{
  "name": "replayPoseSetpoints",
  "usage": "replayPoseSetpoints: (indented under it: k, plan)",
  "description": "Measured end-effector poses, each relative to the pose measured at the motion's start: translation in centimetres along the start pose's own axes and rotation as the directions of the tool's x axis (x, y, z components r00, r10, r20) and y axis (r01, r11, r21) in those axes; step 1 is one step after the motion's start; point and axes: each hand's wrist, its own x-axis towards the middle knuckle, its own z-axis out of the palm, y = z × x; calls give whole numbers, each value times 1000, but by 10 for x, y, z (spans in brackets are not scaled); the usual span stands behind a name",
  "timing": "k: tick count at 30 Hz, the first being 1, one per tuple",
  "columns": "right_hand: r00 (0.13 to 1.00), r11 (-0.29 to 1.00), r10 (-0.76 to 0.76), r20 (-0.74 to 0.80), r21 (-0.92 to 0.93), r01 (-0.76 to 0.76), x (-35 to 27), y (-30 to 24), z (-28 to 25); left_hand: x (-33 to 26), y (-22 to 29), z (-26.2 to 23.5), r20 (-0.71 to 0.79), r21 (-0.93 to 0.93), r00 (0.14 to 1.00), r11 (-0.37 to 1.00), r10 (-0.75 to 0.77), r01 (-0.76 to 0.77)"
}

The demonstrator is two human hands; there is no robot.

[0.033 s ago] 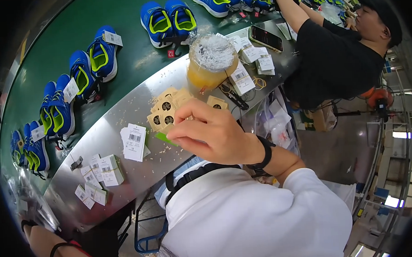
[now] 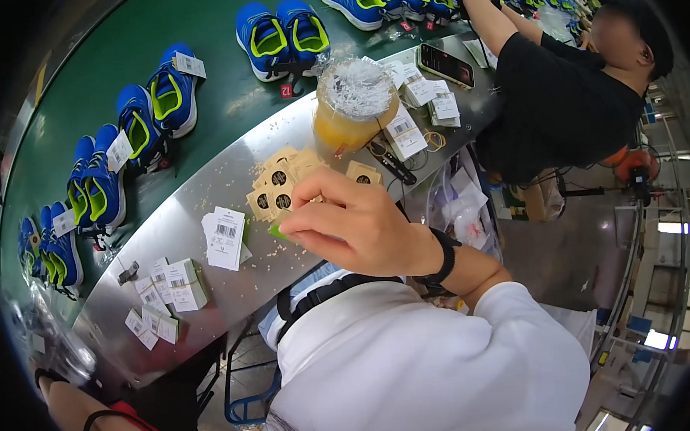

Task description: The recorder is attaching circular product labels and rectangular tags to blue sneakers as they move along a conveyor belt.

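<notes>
The right hand rests just below the fanned tan tags on the steel desk, fingers pinching a small green piece; left hand unseen

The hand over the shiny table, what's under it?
Under the right hand lie tan cardboard tags and a green bit at its fingertips. Anything beneath the palm is hidden.
</notes>
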Motion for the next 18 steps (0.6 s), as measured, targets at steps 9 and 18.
replayPoseSetpoints:
  k: [9,18]
  plan:
    - [998,998,-66,-8,-21,66,-9,-6,-5,-86,-102,-31,68,108,956,955,-286,278]
    - [989,990,-139,-56,-38,137,-14,-3,-21,-71,-154,-37,103,314,865,841,-492,441]
